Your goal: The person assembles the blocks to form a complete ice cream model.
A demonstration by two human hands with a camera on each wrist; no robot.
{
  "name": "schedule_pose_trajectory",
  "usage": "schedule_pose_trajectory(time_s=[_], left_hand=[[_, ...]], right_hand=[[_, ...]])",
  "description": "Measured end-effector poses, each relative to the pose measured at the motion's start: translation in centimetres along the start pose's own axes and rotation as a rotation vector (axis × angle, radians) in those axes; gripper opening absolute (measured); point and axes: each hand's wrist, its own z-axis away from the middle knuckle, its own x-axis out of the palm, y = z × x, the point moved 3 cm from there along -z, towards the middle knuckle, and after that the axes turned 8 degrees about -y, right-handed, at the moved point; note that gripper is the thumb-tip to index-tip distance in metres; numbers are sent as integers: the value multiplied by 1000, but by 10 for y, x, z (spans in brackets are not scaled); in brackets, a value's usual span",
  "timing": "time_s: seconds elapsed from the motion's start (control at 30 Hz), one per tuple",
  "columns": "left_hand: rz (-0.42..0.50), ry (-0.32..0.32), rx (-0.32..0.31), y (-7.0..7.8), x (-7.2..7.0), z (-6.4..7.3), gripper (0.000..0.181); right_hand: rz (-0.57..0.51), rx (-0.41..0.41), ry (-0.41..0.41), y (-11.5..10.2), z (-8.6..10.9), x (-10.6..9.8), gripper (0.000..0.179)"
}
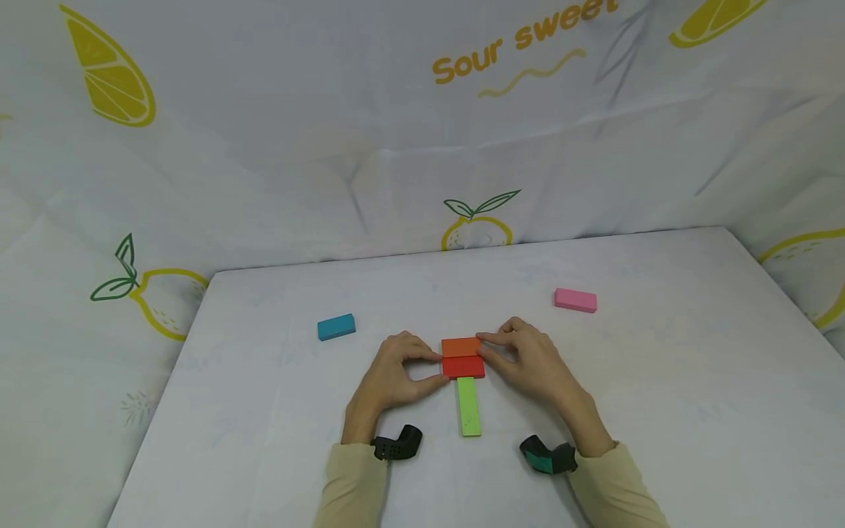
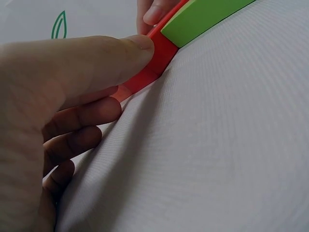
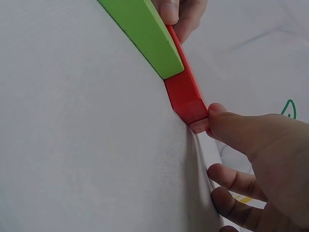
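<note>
A red block lies flat on the table, its long side against an orange block behind it. A light green block runs from the middle of the red one toward the person, end touching it. My left hand pinches the red block at its left end, thumb on the front corner. From the other side my right hand holds the orange block's right end, index finger at its back corner and thumb by the seam with the red one. In both wrist views the orange block is hidden.
A blue block lies at the back left of the white-covered table, a pink block at the back right. Behind the table hangs a white cloth printed with lemons. Each wrist wears a dark camera strap.
</note>
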Motion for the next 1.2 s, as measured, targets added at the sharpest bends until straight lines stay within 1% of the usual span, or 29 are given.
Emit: schedule_pose_trajectory(time_s=[0.17, 0.37, 0.6, 0.67, 0.8, 0.9, 1.0, 1.2], left_hand=[[2, 0, -4, 0, 0, 0, 23], [11, 6, 15, 1, 0, -1, 22], [2, 2, 7, 1, 0, -2, 22], [-1, 12, 8, 2, 0, -1, 21], [-8, 48, -18, 1, 1, -3, 19], [-18, 85, -48, 0, 3, -5, 23], [-46, 113, -59, -1, 5, -8, 28], [-125, 114, -61, 1, 8, -10, 25]], right_hand=[[4, 0, 1, 1, 0, 1, 35], [16, 7, 1, 1, 0, 1, 35], [21, -8, 17, 0, 0, 1, 33], [21, -13, 22, 0, 0, 1, 33], [17, -20, 29, 0, 0, 1, 32], [16, -28, 33, 0, 0, 1, 32], [14, -31, 32, 0, 0, 1, 31], [4, -30, 26, -1, 0, 0, 33]])
